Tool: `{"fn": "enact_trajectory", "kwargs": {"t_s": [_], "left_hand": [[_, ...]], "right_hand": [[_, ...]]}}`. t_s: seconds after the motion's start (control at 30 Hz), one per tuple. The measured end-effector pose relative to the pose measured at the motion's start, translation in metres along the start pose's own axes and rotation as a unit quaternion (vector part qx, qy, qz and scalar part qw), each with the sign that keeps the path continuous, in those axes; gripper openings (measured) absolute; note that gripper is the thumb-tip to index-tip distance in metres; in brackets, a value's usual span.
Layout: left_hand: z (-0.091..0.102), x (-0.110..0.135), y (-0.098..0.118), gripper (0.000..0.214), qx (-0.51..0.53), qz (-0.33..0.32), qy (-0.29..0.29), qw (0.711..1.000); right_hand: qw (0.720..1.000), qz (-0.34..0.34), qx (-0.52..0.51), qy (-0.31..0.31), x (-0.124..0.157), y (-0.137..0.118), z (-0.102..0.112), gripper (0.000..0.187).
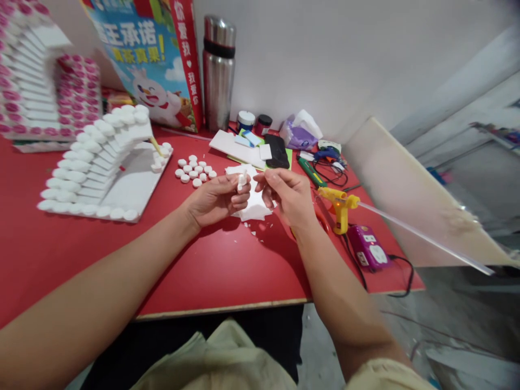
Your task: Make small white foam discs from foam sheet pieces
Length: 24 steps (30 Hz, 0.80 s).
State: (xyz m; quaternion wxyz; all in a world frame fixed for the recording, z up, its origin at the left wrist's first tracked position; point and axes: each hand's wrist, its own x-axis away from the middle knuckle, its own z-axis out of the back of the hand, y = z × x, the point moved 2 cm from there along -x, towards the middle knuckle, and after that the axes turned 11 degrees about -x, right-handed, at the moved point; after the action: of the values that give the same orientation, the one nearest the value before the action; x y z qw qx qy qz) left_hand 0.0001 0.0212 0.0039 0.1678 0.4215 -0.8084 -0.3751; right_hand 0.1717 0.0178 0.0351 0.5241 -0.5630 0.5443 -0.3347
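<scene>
My left hand is closed round a small white piece, pinched upright between thumb and fingers. It looks made of little rounded white parts. Just to its right, my right hand has its thumb and forefinger drawn together, the other fingers loosely curled. Whether something tiny sits between those fingertips is too small to tell. Beneath both hands lie white paper sheets with white crumbs in front. Several round white pieces are grouped left of my hands. Farther left stands a white curved stair model edged with white rounds.
On the right are a yellow glue gun with a long clear stick, a purple power socket with cords, and a green tool. Behind stand a steel flask, a printed bag, small jars and a pink-and-white model.
</scene>
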Motion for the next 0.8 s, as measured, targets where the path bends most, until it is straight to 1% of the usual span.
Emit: {"fn": "enact_trajectory", "kwargs": {"t_s": [0.13,0.2,0.27,0.33,0.47,0.53,0.67,0.8], "left_hand": [[-0.001,0.002,0.001,0.024,0.023,0.012,-0.020,0.999],[-0.001,0.001,0.000,0.026,0.016,0.010,-0.014,1.000],[0.001,0.000,-0.001,0.028,-0.006,0.002,0.009,1.000],[0.004,-0.002,-0.003,0.031,-0.039,-0.010,0.048,0.998],[0.009,-0.005,-0.006,0.034,-0.099,-0.046,0.132,0.985],[0.009,-0.006,-0.006,0.035,-0.122,-0.067,0.149,0.979],[0.007,-0.005,-0.006,0.037,-0.167,-0.094,0.146,0.970],[0.006,-0.005,-0.009,0.032,-0.222,-0.100,0.135,0.960]], "right_hand": [[0.999,0.043,-0.001,-0.008,0.002,-0.003,-0.001,0.026],[0.999,0.051,-0.001,-0.005,0.002,-0.005,-0.002,0.021],[0.999,0.049,0.006,-0.003,0.002,-0.005,-0.003,0.019],[0.999,0.045,0.031,-0.004,0.001,-0.003,-0.003,0.020],[0.991,0.038,0.127,0.002,-0.001,0.004,-0.001,0.024],[0.986,0.044,0.158,0.015,-0.002,0.006,0.000,0.024],[0.981,0.056,0.181,0.030,-0.001,0.006,0.000,0.021],[0.980,0.058,0.189,0.036,0.001,0.006,-0.003,0.013]]}}
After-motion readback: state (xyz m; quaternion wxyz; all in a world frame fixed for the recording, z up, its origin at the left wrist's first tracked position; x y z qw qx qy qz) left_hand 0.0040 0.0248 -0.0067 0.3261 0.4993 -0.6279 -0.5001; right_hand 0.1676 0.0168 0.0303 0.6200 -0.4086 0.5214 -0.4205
